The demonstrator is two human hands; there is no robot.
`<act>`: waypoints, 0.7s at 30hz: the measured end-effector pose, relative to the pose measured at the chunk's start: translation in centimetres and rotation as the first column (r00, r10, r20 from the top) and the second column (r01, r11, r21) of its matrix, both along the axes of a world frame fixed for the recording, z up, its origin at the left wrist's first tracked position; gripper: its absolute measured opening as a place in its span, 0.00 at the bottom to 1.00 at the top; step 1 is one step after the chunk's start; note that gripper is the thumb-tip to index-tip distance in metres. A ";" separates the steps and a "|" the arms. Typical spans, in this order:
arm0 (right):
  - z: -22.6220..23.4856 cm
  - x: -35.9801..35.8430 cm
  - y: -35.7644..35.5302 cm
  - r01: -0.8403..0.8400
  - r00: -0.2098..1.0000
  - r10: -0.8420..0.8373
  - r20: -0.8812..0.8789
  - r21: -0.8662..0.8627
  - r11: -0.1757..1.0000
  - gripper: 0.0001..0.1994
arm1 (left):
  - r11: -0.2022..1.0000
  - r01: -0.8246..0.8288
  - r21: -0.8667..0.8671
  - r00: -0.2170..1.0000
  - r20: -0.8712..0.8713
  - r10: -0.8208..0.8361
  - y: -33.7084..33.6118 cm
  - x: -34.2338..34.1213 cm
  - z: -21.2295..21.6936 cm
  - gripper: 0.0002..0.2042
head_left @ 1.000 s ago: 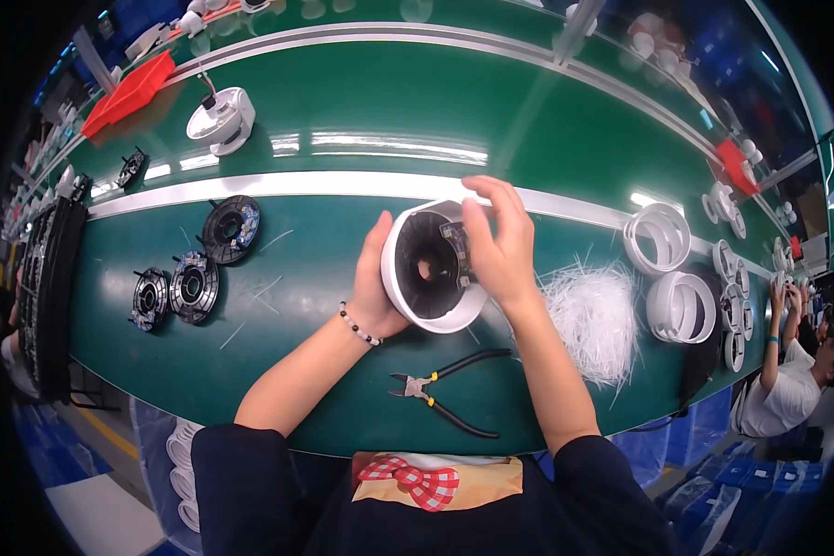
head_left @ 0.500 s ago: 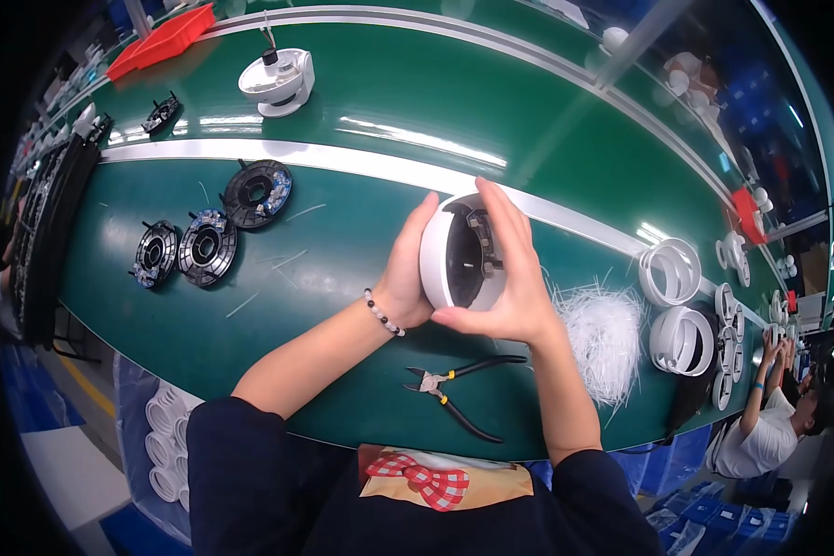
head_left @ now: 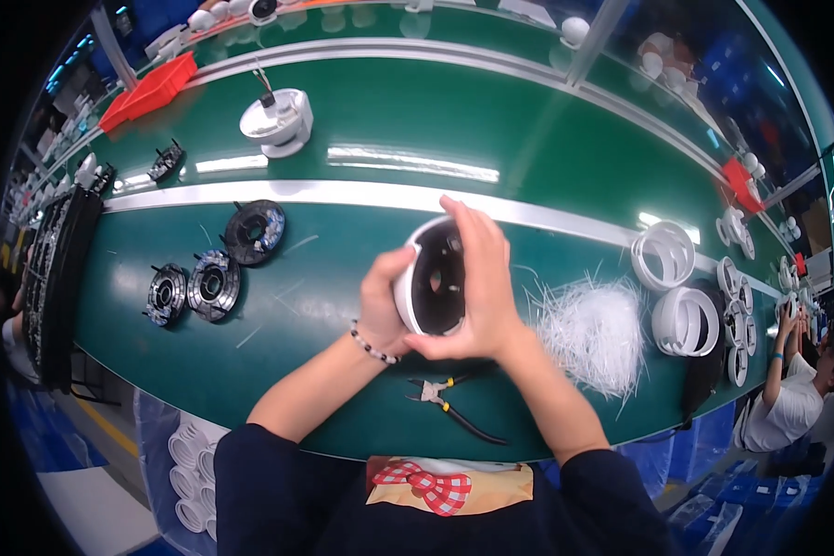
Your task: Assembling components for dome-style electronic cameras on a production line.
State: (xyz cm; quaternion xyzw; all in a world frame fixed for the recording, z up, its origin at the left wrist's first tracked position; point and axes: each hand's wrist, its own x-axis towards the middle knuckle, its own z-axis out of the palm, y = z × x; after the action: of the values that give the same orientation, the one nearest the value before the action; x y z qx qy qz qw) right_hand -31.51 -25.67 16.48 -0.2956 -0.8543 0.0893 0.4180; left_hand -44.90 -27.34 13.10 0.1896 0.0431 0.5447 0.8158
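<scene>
Between my two hands, above the green bench, is a round white housing [head_left: 403,301] with a black disc [head_left: 437,283] inside it. It stands tilted on edge, its open side turned to the right. My left hand [head_left: 380,301] is wrapped round its left side. On the other side my right hand [head_left: 484,287] grips the rim, fingers over the top and thumb at the bottom. Below the hands lie cutting pliers [head_left: 431,391] with black and yellow handles, jaws to the left. My right forearm hides part of one handle.
Left on the bench lie three black discs with circuit parts [head_left: 255,232]. A heap of thin white plastic strips [head_left: 593,338] sits right of my right arm, beside white rings [head_left: 663,255]. A white lamp-like unit [head_left: 278,120] and red tray [head_left: 157,93] stand farther back. A co-worker [head_left: 792,408] works at far right.
My hands have turned the white housing and drawn it slightly left; the black disc's face shows differently. The whole view has shifted, with the bench lower in the picture. Both hands keep their hold.
</scene>
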 end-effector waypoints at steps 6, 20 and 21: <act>-2.0 0.3 0.4 0.007 0.997 0.002 -0.079 0.114 0.993 0.52 | 0.997 -0.062 0.050 0.972 -0.223 0.071 -0.4 1.0 1.0 0.31; -2.9 5.5 -1.6 0.230 0.972 -0.228 0.059 -0.018 0.973 0.31 | 0.901 -0.365 -0.236 0.909 -0.299 0.290 12.7 1.8 -3.8 0.15; -2.8 5.5 -2.9 0.179 0.976 -0.166 0.143 -0.081 0.980 0.31 | 0.872 -0.424 -0.243 0.889 -0.296 0.350 15.9 -0.1 -6.0 0.14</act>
State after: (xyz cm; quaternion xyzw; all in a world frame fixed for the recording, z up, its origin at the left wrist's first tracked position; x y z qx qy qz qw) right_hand -26.01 -28.56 13.66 -0.3934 -0.8468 0.0721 0.3508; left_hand -45.00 -11.41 7.13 0.1156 0.2621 0.6576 0.6967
